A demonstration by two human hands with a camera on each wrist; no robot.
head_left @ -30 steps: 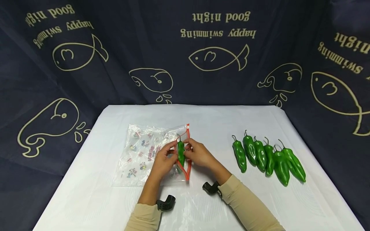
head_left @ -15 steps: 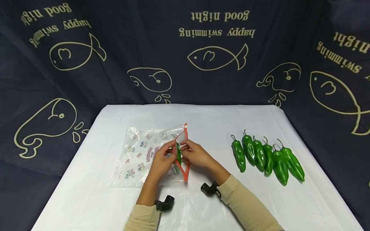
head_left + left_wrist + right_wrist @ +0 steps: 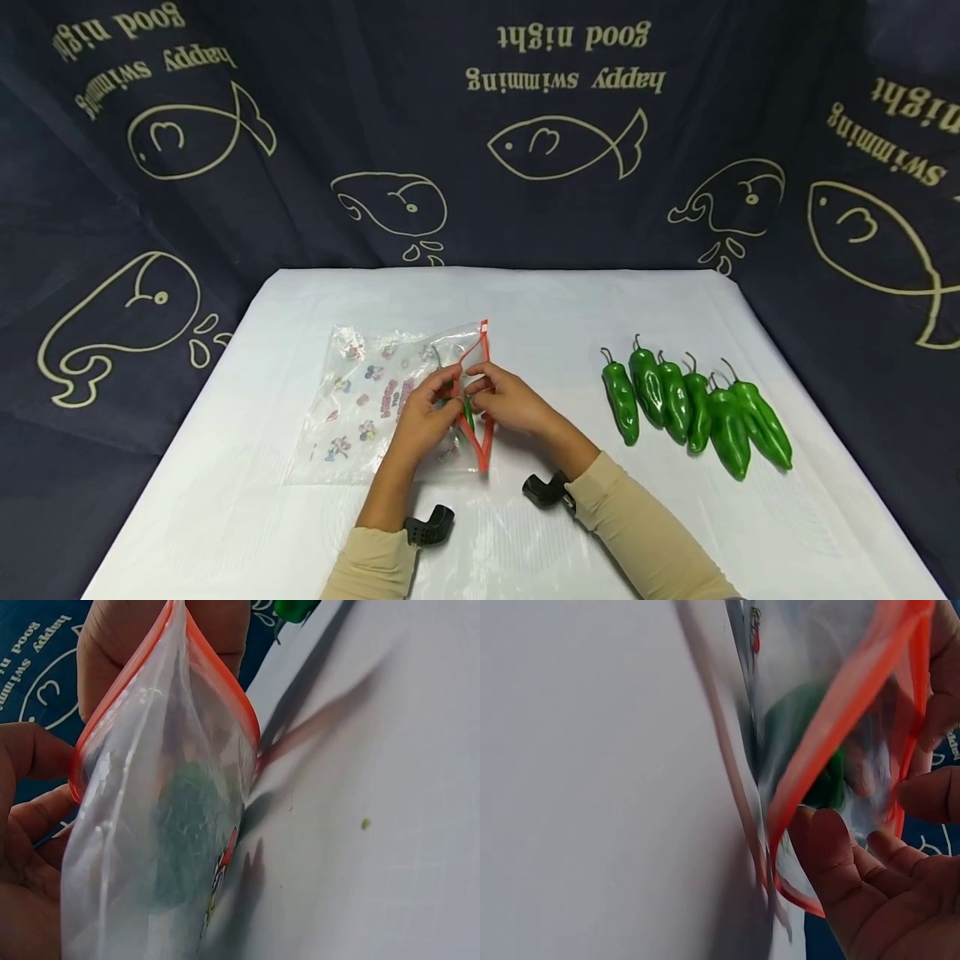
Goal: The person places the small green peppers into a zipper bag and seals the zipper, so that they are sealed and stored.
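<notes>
Deeper inside the clear plastic bag (image 3: 348,417) sits the handled green pepper (image 3: 468,415) than a second ago, its stem shifted left, just beyond the left fingertips. Behind both hands hangs a dark curtain (image 3: 420,100) with fish and whale prints; beneath them spreads a white table (image 3: 540,317). The bag lies mostly left of the grip, its orange-red rim (image 3: 486,442) parted between the hands. Well to the right of the grip lie six green peppers (image 3: 677,408) in a row. The left hand (image 3: 423,421) pinches the rim. The right hand (image 3: 513,400) has fingertips at the mouth, by the handled pepper; whether they pinch or only press it cannot be told.
</notes>
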